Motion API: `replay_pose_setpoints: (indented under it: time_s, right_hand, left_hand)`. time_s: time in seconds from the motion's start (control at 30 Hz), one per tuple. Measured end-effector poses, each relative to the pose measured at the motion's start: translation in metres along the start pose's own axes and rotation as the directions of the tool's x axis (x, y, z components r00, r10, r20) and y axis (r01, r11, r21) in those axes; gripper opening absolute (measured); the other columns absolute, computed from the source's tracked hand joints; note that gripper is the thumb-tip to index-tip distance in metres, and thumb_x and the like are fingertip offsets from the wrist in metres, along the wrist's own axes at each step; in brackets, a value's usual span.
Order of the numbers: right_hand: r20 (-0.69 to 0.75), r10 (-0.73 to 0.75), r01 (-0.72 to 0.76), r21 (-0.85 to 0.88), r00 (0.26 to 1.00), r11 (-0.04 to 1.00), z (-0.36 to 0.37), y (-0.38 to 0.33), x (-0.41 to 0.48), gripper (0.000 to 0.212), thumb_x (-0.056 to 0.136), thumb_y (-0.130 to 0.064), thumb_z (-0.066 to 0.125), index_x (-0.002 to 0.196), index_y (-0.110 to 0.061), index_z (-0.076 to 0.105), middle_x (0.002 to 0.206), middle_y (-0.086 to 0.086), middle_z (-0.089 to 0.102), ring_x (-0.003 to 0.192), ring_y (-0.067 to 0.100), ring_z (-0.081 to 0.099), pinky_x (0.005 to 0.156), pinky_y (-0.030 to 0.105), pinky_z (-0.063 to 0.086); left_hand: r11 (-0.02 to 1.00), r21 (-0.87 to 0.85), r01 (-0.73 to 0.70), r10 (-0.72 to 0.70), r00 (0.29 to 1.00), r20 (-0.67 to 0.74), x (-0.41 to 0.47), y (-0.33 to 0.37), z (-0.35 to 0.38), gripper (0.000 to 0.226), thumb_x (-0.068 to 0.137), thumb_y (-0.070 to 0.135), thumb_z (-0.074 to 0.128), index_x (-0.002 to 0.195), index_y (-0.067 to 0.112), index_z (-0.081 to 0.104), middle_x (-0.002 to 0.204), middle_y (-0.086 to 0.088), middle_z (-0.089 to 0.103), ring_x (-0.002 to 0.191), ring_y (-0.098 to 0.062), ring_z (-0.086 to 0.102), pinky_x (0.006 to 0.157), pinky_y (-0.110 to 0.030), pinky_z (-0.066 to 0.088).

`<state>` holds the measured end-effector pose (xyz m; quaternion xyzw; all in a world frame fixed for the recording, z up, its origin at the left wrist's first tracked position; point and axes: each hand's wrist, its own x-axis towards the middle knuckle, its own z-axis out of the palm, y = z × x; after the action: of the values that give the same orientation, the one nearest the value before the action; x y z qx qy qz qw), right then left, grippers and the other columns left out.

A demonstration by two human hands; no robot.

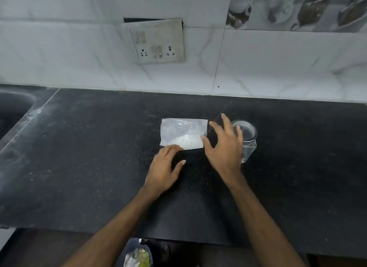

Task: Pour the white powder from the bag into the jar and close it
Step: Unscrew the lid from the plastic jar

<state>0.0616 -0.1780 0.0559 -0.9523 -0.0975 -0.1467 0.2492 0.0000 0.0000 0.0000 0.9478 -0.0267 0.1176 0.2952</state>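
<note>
A clear plastic bag [182, 133] with white powder in its lower part lies flat on the black counter [83, 157]. My left hand [163, 168] rests just below the bag, its fingertips touching the bag's lower left corner. My right hand [225, 145] hovers with fingers spread between the bag and a clear jar [249, 136]; its thumb tip is at the bag's right edge. The jar stands upright, open at the top, partly hidden behind my right hand. No lid is visible.
A dark sink [12, 109] is set into the counter at far left. The tiled wall [278, 68] with a socket panel [156, 42] rises behind. Below the counter's front edge sits a bin [138, 254] holding scraps.
</note>
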Motion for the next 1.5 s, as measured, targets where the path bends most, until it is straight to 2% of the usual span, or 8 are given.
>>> replay_pose_setpoints:
  time_s: [0.2,0.37,0.5,0.73,0.9,1.2,1.33,1.5]
  right_hand:
    - [-0.104,0.197,-0.203,-0.052,0.975,0.978,-0.013,0.039,0.011,0.043,0.090,-0.038,0.066,0.128,-0.018,0.062,0.158,0.007,0.035,0.147,0.023,0.030,0.122,0.048,0.012]
    - [-0.075,0.291,-0.289,0.025,0.954,0.957,-0.011,0.050,0.010,0.064,0.088,-0.040,0.067,0.143,-0.016,0.046,0.158,0.008,0.034,0.146,0.025,0.033,0.112,0.047,0.038]
    - [-0.132,0.308,-0.304,0.046,0.942,0.952,-0.008,0.048,0.004,0.066,0.084,-0.039,0.071,0.141,-0.015,0.048,0.153,0.007,0.043,0.140,0.023,0.042,0.108,0.041,0.043]
    - [-0.152,0.283,-0.270,0.102,0.947,0.957,-0.006,0.022,-0.013,0.077,0.074,-0.047,0.072,0.141,-0.024,0.044,0.144,-0.006,0.050,0.123,0.014,0.055,0.096,0.034,0.051]
    - [-0.167,0.239,-0.234,0.046,0.957,0.971,0.018,-0.012,-0.027,0.073,0.071,-0.060,0.067,0.134,-0.027,0.049,0.141,-0.012,0.050,0.115,0.013,0.058,0.087,0.035,0.054]
    - [-0.115,0.100,-0.102,-0.006,0.988,0.995,0.050,-0.065,-0.023,0.071,0.070,-0.066,0.065,0.129,-0.028,0.055,0.135,-0.010,0.054,0.103,0.015,0.061,0.074,0.031,0.055]
    - [-0.105,0.076,-0.078,-0.017,0.991,0.997,0.052,-0.068,-0.020,0.080,0.068,-0.071,0.064,0.134,-0.029,0.049,0.136,-0.008,0.052,0.108,0.015,0.059,0.075,0.033,0.055]
    - [-0.079,0.167,-0.144,0.237,0.983,0.961,0.057,-0.069,-0.025,0.094,0.067,-0.069,0.071,0.146,-0.030,0.035,0.141,-0.011,0.050,0.128,0.009,0.050,0.097,0.032,0.049]
  left_hand:
    - [0.973,-0.215,-0.078,0.106,0.987,0.121,0.053,0.030,0.016,0.021,0.091,0.032,0.066,0.112,0.027,0.068,0.095,0.014,0.072,0.079,-0.003,0.064,0.079,-0.036,0.057]
    - [0.951,-0.285,-0.122,0.179,0.967,0.183,0.079,0.059,0.050,0.120,0.067,0.052,0.083,0.156,0.015,0.012,0.148,-0.002,0.039,0.133,-0.016,0.038,0.104,-0.033,0.041]
    - [0.908,-0.409,-0.095,0.238,0.920,0.313,0.097,0.067,0.068,0.135,0.062,0.049,0.086,0.156,0.013,-0.004,0.164,-0.003,0.019,0.150,-0.018,0.020,0.122,-0.041,0.024]
    - [0.870,-0.492,-0.039,0.183,0.951,0.247,0.086,0.051,0.061,0.109,0.056,0.049,0.081,0.148,0.020,0.030,0.143,0.004,0.040,0.135,-0.013,0.040,0.113,-0.036,0.039]
    - [0.837,-0.545,-0.046,0.170,0.969,0.180,0.061,0.016,0.036,0.081,0.056,0.041,0.088,0.119,0.054,0.038,0.125,0.021,0.046,0.121,-0.007,0.051,0.098,-0.038,0.051]
    - [0.814,-0.572,0.098,-0.001,0.986,0.168,0.043,-0.039,-0.005,0.094,0.052,0.029,0.092,0.131,0.034,0.041,0.128,0.015,0.055,0.114,-0.010,0.063,0.094,-0.046,0.054]
    - [0.776,-0.620,0.113,-0.019,0.987,0.157,0.031,-0.031,-0.001,0.117,0.064,0.021,0.090,0.153,0.026,0.014,0.134,0.035,0.051,0.126,0.002,0.054,0.106,-0.017,0.041]
    - [0.768,-0.623,0.150,-0.134,0.988,0.072,0.031,-0.027,0.015,0.057,0.080,0.028,0.080,0.130,0.022,0.053,0.124,0.009,0.063,0.119,-0.013,0.061,0.100,-0.040,0.051]
